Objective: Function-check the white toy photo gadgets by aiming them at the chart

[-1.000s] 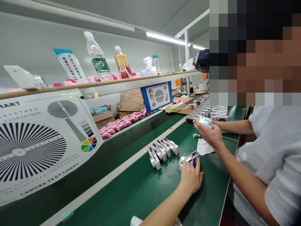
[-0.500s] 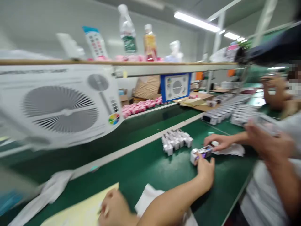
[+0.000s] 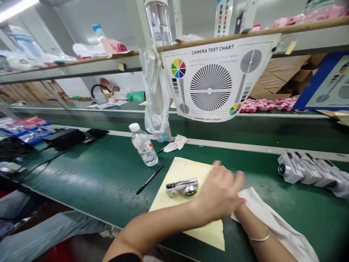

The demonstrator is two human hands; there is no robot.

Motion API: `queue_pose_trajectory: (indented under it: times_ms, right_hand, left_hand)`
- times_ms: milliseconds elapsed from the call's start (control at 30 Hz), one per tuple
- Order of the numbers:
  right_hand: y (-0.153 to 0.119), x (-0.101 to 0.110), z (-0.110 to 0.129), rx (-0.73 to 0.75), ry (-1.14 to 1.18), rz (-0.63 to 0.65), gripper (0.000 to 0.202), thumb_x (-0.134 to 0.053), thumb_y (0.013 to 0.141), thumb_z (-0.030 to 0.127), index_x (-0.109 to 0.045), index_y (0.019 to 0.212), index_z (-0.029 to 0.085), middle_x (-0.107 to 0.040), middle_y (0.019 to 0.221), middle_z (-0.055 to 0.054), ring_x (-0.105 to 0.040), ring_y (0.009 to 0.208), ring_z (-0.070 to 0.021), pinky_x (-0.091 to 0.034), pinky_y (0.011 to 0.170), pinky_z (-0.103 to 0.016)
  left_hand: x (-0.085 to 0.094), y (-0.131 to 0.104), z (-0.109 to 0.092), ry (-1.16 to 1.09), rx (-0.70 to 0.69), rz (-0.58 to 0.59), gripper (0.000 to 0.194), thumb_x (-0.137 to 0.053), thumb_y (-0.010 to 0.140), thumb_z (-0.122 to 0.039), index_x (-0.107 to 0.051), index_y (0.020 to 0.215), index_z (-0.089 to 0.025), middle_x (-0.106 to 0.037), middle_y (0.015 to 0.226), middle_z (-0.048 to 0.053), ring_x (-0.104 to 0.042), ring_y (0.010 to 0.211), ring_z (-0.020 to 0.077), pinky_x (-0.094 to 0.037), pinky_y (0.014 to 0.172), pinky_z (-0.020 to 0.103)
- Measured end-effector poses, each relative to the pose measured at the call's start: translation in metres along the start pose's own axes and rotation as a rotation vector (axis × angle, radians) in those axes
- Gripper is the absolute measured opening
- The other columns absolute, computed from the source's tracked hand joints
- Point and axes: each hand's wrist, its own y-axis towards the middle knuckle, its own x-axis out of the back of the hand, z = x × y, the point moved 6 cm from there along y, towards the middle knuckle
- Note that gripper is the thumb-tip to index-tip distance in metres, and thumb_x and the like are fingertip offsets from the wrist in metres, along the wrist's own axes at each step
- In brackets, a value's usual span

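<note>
My left hand [image 3: 218, 191] reaches across the yellow sheet [image 3: 205, 236] and overlaps my right hand near its wrist. Its fingers look spread, though motion blurs them, and no object shows in them. My right hand [image 3: 237, 198] is mostly hidden behind the left, so its fingers cannot be made out. A bracelet [image 3: 260, 234] circles the right forearm. Just left of my hands, a silver compact camera [image 3: 182, 187] lies on the sheet, lens toward me. A white cloth [image 3: 275, 222] lies beside and partly beneath the right forearm.
Several silver cameras [image 3: 308, 169] stand in a row at right. A black pen [image 3: 149, 179] and a water bottle [image 3: 144, 145] are left of the sheet. Behind hangs a camera test chart [image 3: 211, 82]. A black device [image 3: 65, 138] with cables sits farther left, near a person's legs [image 3: 51, 229].
The view has swung left. My right hand has left a camera near a co-worker's hand and now overlaps my left hand. My left hand's fingers, earlier curled over the yellow sheet, now look spread.
</note>
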Motion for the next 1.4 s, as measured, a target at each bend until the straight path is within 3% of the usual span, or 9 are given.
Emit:
queue_pose_trajectory:
  times_ms: [67,167,333,533,667,800,900,1133,1400]
  right_hand:
    - [-0.001,0.001,0.002,-0.024,0.001,0.0,0.027,-0.059,0.095,0.031,-0.061,0.118,0.018,-0.064,0.119,-0.008,-0.065,0.098,-0.0213,-0.057,0.082,-0.04]
    - [-0.005,-0.004,0.01,-0.032,0.023,0.007,0.028,-0.06,0.094,0.03,-0.06,0.119,0.016,-0.063,0.118,-0.008,-0.066,0.098,-0.0215,-0.057,0.081,-0.041]
    - [-0.033,-0.004,0.04,0.003,0.042,0.069,0.017,-0.067,0.089,0.031,-0.066,0.092,0.014,-0.065,0.103,-0.005,-0.065,0.093,-0.0195,-0.058,0.08,-0.038]
    - [-0.111,0.011,0.042,0.0,0.072,0.027,0.027,-0.073,0.079,0.047,-0.068,0.073,0.022,-0.069,0.115,-0.008,-0.063,0.112,-0.0292,-0.058,0.092,-0.04]
    - [-0.154,0.005,0.012,0.051,0.136,-0.193,0.033,-0.069,0.077,0.056,-0.06,0.07,0.026,-0.073,0.113,-0.007,-0.061,0.118,-0.0336,-0.048,0.101,-0.054]
    - [-0.179,-0.015,0.007,0.071,0.038,-0.309,0.023,-0.068,0.082,0.045,-0.061,0.072,0.025,-0.067,0.124,-0.011,-0.051,0.128,-0.035,-0.031,0.112,-0.055]
    - [-0.189,-0.03,0.018,0.111,-0.029,-0.309,0.017,-0.068,0.08,0.038,-0.064,0.069,0.025,-0.066,0.125,-0.011,-0.044,0.133,-0.0358,-0.025,0.113,-0.051]
    - [-0.169,-0.038,0.016,0.07,0.057,-0.198,0.021,-0.074,0.068,0.036,-0.062,0.058,0.023,-0.073,0.111,-0.016,-0.05,0.125,-0.0398,-0.035,0.104,-0.049]
    - [-0.104,0.0,0.009,-0.123,0.394,-0.223,0.019,-0.063,0.092,0.033,-0.065,0.092,0.014,-0.068,0.108,-0.007,-0.066,0.097,-0.0202,-0.054,0.083,-0.04]
  left_hand:
    - [0.007,-0.056,0.064,-0.121,0.355,-0.055,0.054,-0.055,0.09,-0.045,-0.052,0.131,-0.011,-0.064,0.121,0.02,-0.058,0.116,0.0377,-0.038,0.105,0.06]
    - [-0.007,-0.133,0.114,-0.171,0.576,-0.092,0.057,-0.046,0.092,-0.039,-0.043,0.138,-0.006,-0.055,0.133,0.027,-0.056,0.122,0.0391,-0.048,0.097,0.058]
    - [-0.053,-0.185,0.114,-0.323,0.707,-0.102,0.05,-0.045,0.091,-0.032,-0.049,0.133,-0.006,-0.065,0.124,0.021,-0.065,0.114,0.0293,-0.055,0.094,0.04]
    - [-0.08,-0.18,0.061,-0.541,0.645,-0.03,0.092,-0.062,0.079,-0.053,-0.023,0.15,-0.009,-0.054,0.136,0.026,-0.061,0.118,0.0377,-0.057,0.09,0.045]
    - [-0.059,-0.172,0.084,-0.611,0.488,-0.038,0.105,-0.066,0.074,-0.061,-0.013,0.152,-0.014,-0.039,0.147,0.026,-0.04,0.136,0.0437,-0.037,0.108,0.064]
    - [-0.062,-0.15,0.1,-0.672,0.116,0.346,0.116,-0.084,0.059,-0.048,-0.02,0.152,-0.022,-0.018,0.159,0.022,-0.015,0.147,0.0437,-0.024,0.115,0.064]
    - [-0.069,-0.138,0.106,-0.639,0.005,0.47,0.111,-0.086,0.06,-0.029,-0.022,0.151,-0.024,-0.018,0.159,0.021,-0.022,0.145,0.0415,-0.029,0.114,0.06]
    - [-0.069,-0.094,0.107,-0.595,-0.177,0.462,0.09,-0.082,0.06,-0.034,-0.044,0.141,-0.02,-0.059,0.129,0.017,-0.054,0.114,0.0363,-0.045,0.099,0.053]
    - [-0.078,-0.032,0.125,-0.623,-0.076,0.546,0.058,-0.068,0.085,-0.04,-0.047,0.134,-0.018,-0.055,0.133,0.013,-0.056,0.118,0.0291,-0.047,0.099,0.051]
